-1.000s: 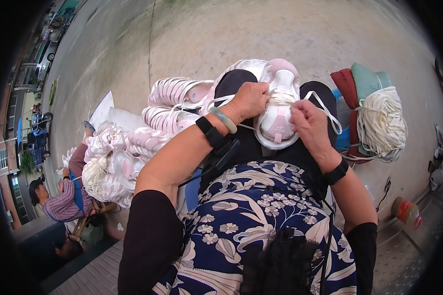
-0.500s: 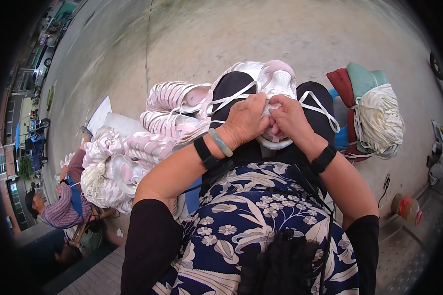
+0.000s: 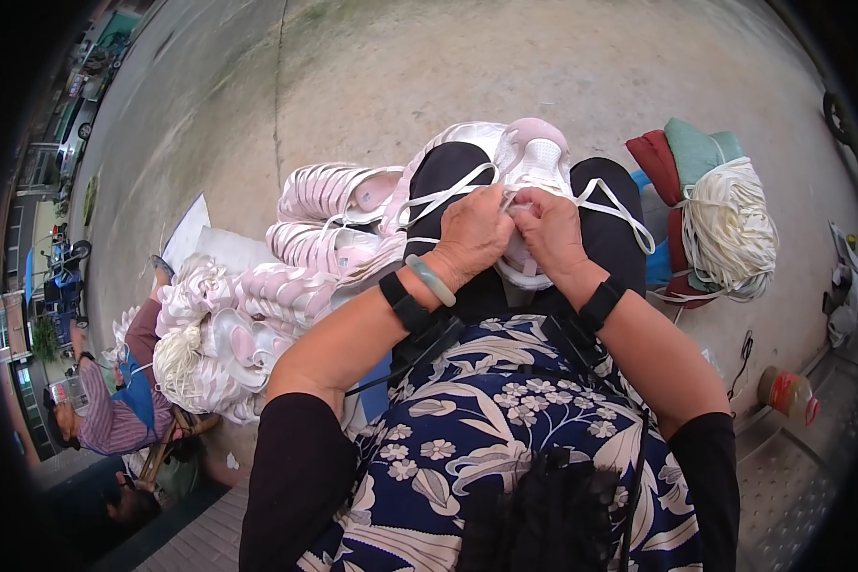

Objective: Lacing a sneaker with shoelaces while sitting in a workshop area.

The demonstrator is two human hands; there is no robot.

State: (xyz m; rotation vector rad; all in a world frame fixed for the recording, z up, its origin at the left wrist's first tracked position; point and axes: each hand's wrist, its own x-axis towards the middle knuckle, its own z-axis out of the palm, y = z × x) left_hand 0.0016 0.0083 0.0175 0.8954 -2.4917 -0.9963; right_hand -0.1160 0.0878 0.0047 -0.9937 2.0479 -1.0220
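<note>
A pink and white sneaker (image 3: 538, 151) lies between my knees, its toe pointing away from me. A white shoelace (image 3: 618, 212) runs through it, with loose loops hanging over both black-trousered thighs. My left hand (image 3: 477, 229) is closed at the shoe's throat, its fingers pinching the lace. Right beside it my right hand (image 3: 551, 231) is closed too, thumb and forefinger pinched on the lace. The fingertips of both hands nearly meet, and they hide the lace holes and part of the tongue.
More pink and white sneakers (image 3: 319, 195) are stacked left of my knees. A thick bundle of white laces (image 3: 731, 229) lies at right with red and green cloth (image 3: 701, 153). A plastic bottle (image 3: 786, 393) stands lower right. Another person (image 3: 124, 405) sits at far left.
My right hand has turned and drawn closer to my left fingertips, its fingers now more tightly curled. Both hands stay at the shoe. The person at left has bent lower.
</note>
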